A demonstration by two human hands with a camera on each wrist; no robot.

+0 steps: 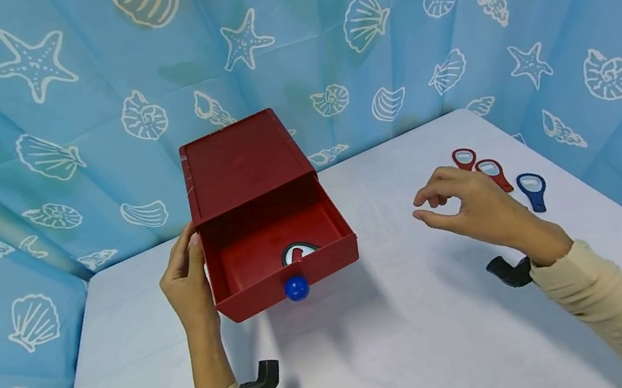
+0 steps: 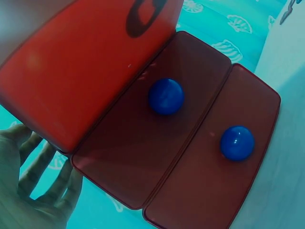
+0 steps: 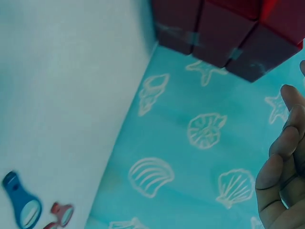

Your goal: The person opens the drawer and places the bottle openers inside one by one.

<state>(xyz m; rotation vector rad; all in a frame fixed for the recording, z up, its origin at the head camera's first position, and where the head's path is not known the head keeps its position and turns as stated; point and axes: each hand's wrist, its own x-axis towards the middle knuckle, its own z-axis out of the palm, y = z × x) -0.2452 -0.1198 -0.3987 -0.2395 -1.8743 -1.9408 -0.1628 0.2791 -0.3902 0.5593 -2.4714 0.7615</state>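
A red drawer cabinet (image 1: 243, 164) with blue knobs stands on the left half of the table, its top drawer (image 1: 329, 260) pulled out. Inside that drawer lies a bottle opener (image 1: 309, 248) with a dark rim, partly hidden by the drawer front. My left hand (image 1: 189, 288) rests against the cabinet's left side, thumb up near the drawer's edge; the left wrist view shows its fingers spread. In the air right of the cabinet hovers my right hand (image 1: 473, 210), holding nothing, thumb and index finger apart. The left wrist view shows two closed lower drawers (image 2: 119, 143).
Two red bottle openers (image 1: 502, 183) and a blue bottle opener (image 1: 538, 202) lie on the white table (image 1: 424, 340) beyond the right hand. A blue curtain (image 1: 302, 71) with shell prints hangs behind and beside the table.
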